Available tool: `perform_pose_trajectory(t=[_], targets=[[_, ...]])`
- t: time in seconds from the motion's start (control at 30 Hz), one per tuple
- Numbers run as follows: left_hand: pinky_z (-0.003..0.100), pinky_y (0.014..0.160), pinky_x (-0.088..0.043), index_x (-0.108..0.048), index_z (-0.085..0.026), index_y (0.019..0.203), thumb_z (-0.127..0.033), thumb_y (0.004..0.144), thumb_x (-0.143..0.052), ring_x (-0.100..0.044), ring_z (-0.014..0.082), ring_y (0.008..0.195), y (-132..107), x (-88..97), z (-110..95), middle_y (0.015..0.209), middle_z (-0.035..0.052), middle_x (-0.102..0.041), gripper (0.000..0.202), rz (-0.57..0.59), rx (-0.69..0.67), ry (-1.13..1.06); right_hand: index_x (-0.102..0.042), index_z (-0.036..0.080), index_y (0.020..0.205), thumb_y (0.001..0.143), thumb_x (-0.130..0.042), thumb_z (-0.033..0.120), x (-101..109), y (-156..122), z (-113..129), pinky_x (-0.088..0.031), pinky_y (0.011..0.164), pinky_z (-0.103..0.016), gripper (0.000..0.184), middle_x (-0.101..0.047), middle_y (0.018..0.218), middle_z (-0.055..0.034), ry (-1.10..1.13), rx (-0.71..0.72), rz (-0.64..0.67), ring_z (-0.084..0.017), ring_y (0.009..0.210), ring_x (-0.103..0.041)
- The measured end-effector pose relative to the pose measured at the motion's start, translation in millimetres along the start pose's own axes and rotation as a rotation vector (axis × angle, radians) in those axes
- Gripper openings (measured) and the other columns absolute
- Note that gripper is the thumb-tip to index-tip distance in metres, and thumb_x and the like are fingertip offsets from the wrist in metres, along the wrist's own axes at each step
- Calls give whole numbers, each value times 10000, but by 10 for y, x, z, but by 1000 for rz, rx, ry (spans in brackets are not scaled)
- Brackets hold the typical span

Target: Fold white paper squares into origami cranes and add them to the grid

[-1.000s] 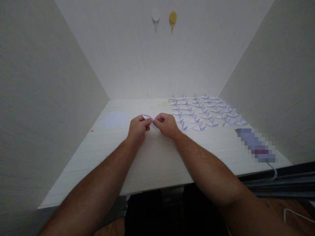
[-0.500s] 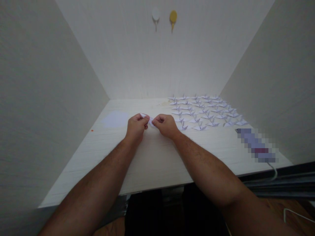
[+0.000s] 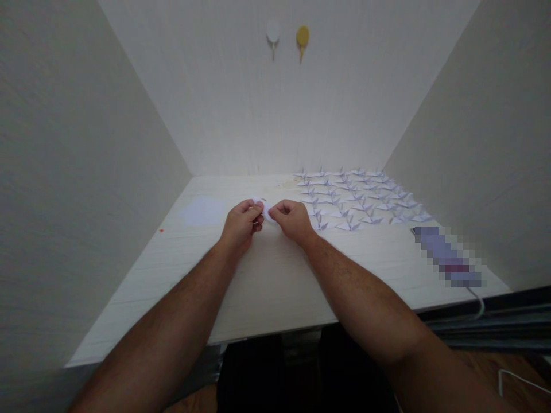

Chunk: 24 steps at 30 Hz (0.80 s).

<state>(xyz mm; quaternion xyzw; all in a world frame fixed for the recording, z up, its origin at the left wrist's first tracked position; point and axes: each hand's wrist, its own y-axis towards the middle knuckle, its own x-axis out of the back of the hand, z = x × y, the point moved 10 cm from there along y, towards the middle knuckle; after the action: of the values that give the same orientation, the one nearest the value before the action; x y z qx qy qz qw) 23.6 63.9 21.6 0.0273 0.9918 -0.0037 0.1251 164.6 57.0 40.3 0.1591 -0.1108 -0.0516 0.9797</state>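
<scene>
My left hand (image 3: 241, 225) and my right hand (image 3: 293, 219) meet over the middle of the white table (image 3: 267, 275). Both pinch a small folded piece of pale lilac paper (image 3: 263, 207) between thumb and fingers, just above the tabletop. Most of the paper is hidden by the fingers. To the right of my right hand lie several rows of finished lilac paper cranes (image 3: 357, 198); the nearest crane (image 3: 321, 223) is close to my right wrist.
A flat pale lilac sheet (image 3: 202, 210) lies left of my hands. A blurred oblong object (image 3: 447, 256) with a white cable (image 3: 477, 304) sits near the table's right edge. White walls close the table on three sides; two round hooks (image 3: 287, 35) hang on the back wall.
The hands stay together on the paper; the fingers have shifted slightly and the paper now shows a little higher between them. The view has tipped down a touch.
</scene>
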Motion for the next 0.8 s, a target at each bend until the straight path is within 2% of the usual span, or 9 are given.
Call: perform_pose_trajectory(t=[0.13, 0.3, 0.37, 0.53, 0.8], targets=[[190, 411, -282, -512, -177, 619, -216, 596, -769, -441, 83, 480, -5, -3, 0, 530, -30, -495, 261, 4, -1, 8, -633, 162, 646, 729, -645, 338, -10, 3, -21, -395, 538, -227, 194, -590, 560, 28, 20, 6, 7, -96, 529, -499], [192, 408, -271, -501, -171, 569, -230, 597, -760, -404, 70, 449, 16, -14, 49, 511, -25, -483, 267, 38, 31, 95, -659, 162, 715, 698, -693, 340, -16, 34, -69, -458, 600, -236, 182, -658, 663, 5, 57, -10, 1, -112, 602, -575], [196, 405, -271, -503, -173, 561, -239, 588, -760, -399, 70, 433, 27, -19, 35, 498, -25, -485, 266, 48, 20, 154, -659, 171, 738, 731, -661, 333, -22, 62, -81, -470, 609, -236, 162, -656, 667, 11, 52, -12, 10, -112, 607, -583], [206, 411, -301, -548, -176, 602, -237, 581, -745, -425, 83, 428, 42, -38, -17, 500, -28, -506, 207, 47, 7, 259, -667, 186, 766, 772, -644, 337, -61, 123, -101, -484, 662, -243, 153, -668, 712, 13, -39, 9, 65, -119, 670, -608], [196, 443, -336, -577, -165, 665, -213, 617, -725, -446, 77, 456, 23, -32, -78, 532, -43, -519, 163, 53, -15, 282, -665, 180, 788, 782, -666, 328, -98, 126, -95, -470, 668, -236, 147, -647, 709, 34, -46, 30, 104, -116, 694, -601]])
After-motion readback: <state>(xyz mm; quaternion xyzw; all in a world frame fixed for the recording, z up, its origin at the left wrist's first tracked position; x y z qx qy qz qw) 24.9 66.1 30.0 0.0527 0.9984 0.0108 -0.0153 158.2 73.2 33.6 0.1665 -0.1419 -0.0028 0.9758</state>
